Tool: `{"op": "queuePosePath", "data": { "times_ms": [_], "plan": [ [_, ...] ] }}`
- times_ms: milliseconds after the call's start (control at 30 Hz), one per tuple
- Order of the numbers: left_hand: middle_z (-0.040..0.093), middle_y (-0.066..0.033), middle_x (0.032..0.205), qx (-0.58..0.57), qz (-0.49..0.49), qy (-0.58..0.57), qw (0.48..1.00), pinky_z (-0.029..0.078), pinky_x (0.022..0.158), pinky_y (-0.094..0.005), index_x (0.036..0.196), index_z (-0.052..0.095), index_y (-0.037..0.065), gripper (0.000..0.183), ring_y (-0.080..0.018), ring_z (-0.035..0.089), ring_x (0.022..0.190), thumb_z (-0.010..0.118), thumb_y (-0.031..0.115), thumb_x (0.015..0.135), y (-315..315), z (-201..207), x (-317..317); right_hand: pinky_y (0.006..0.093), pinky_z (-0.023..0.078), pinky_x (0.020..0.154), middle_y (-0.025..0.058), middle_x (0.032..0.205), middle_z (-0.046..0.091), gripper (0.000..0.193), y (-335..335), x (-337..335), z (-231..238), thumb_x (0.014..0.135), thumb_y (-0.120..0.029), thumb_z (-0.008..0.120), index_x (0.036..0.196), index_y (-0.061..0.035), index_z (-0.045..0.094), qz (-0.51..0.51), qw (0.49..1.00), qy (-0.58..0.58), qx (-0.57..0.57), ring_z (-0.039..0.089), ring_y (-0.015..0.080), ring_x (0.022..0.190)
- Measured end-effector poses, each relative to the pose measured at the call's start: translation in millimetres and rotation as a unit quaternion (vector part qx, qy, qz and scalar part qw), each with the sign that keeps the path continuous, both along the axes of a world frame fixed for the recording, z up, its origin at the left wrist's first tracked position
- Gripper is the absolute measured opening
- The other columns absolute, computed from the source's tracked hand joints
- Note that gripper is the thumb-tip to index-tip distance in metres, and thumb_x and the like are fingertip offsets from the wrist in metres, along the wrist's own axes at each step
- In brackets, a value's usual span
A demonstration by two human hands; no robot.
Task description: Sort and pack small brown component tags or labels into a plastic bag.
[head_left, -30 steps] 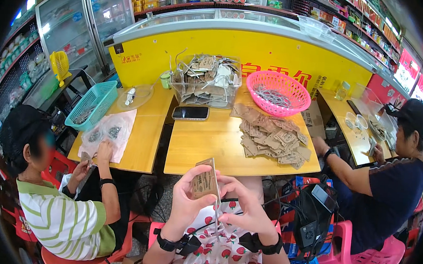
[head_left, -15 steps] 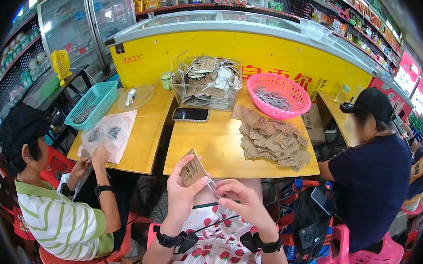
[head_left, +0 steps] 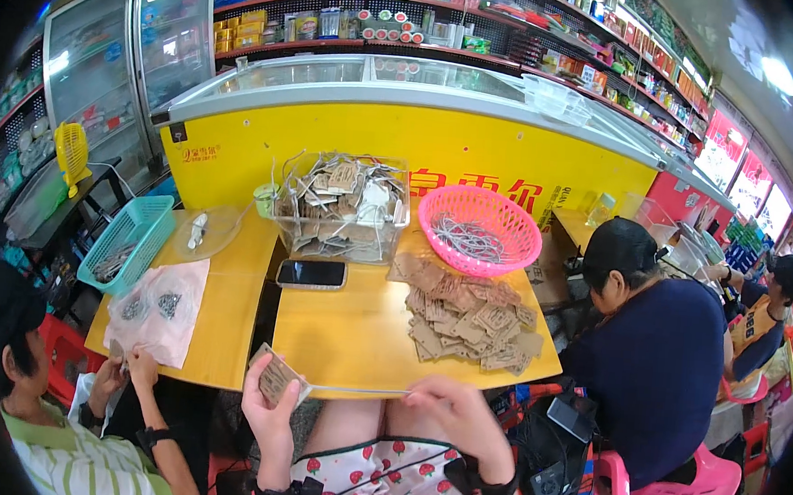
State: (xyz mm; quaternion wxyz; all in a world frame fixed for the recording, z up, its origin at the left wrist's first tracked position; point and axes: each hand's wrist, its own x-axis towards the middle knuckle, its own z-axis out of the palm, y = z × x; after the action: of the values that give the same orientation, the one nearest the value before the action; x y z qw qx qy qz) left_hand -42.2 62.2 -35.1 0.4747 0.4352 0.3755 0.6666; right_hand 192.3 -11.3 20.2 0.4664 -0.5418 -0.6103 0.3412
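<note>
Head view: your left hand (head_left: pixel 271 412) holds one brown card (head_left: pixel 279 382) pinched between thumb and fingers, tilted, its printed face turned up. The card is raised at the front left corner of the table (head_left: pixel 335 335), overlapping that corner in view; whether it touches the wood cannot be told. Your right hand (head_left: pixel 460 419) has its fingertips pressed together, pinching a thin grey cord (head_left: pixel 359 390) just off the middle of the front edge. The cord runs straight and nearly level between your two hands, from the card's lower right corner. How it is fastened at the card is too small to tell.

On the same surface, a loose heap of brown cards (head_left: pixel 474 322) lies along the right edge, reaching toward the front right corner. A pink basket (head_left: pixel 527 227) of grey strands stands at the back right corner, just behind the heap. A clear box (head_left: pixel 401 234) filled with cards and cords stands at the back left corner; a phone (head_left: pixel 312 275) lies just in front of it, by the left edge.

To your left, a co-worker (head_left: pixel 64 463) sits with both hands at the front edge of a second table (head_left: pixel 226 318), beside a pink sheet (head_left: pixel 182 292).
</note>
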Motion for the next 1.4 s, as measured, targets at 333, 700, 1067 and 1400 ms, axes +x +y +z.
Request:
{"op": "queuePosePath", "data": {
  "times_ms": [333,700,1067,1400],
  "plan": [
    [0.053,-0.0136,0.122,-0.05,-0.046,0.053,0.996,0.044,0.096,-0.0321,0.122,0.049,0.0,0.048,-0.0191,0.052,0.112,0.066,-0.006,0.078,27.9,-18.7,9.7,0.0281,0.049,0.066,0.0099,0.079,0.064,0.018,106.7,44.6,68.6,0.089,-0.013,0.058,0.095,0.0034,0.06,-0.097,0.985,-0.139,0.03,0.062,0.015,0.074],
    [0.053,-0.0144,0.122,-0.05,-0.013,0.072,0.996,0.047,0.094,-0.0317,0.123,0.047,0.001,0.05,-0.0194,0.054,0.11,0.066,-0.01,0.078,33.2,-32.8,5.4,0.0309,0.051,0.071,0.0106,0.081,0.068,0.025,112.8,-52.1,-32.1,0.091,-0.01,0.056,0.113,0.0014,0.054,0.252,0.948,-0.074,-0.18,0.067,0.0214,0.079],
    [0.054,-0.014,0.12,-0.058,-0.083,0.078,0.992,0.048,0.093,-0.0338,0.124,0.047,0.0,0.052,-0.0207,0.056,0.108,0.066,-0.01,0.077,45.2,-32.3,17.0,0.0347,0.049,0.07,0.01,0.08,0.062,0.014,119.5,-20.2,-38.6,0.081,-0.015,0.066,0.085,-0.0014,0.068,0.161,0.974,-0.158,0.003,0.062,0.0276,0.075],
    [0.055,-0.0138,0.121,-0.075,-0.098,0.058,0.991,0.048,0.094,-0.0325,0.122,0.047,-0.002,0.048,-0.0199,0.057,0.107,0.068,-0.009,0.079,37.9,-39.8,25.1,0.0393,0.049,0.067,0.0136,0.08,0.061,0.013,120.9,-15.9,1.9,0.075,-0.012,0.066,0.08,-0.0003,0.07,0.231,0.938,-0.234,-0.11,0.062,0.031,0.073]
  ]
}}
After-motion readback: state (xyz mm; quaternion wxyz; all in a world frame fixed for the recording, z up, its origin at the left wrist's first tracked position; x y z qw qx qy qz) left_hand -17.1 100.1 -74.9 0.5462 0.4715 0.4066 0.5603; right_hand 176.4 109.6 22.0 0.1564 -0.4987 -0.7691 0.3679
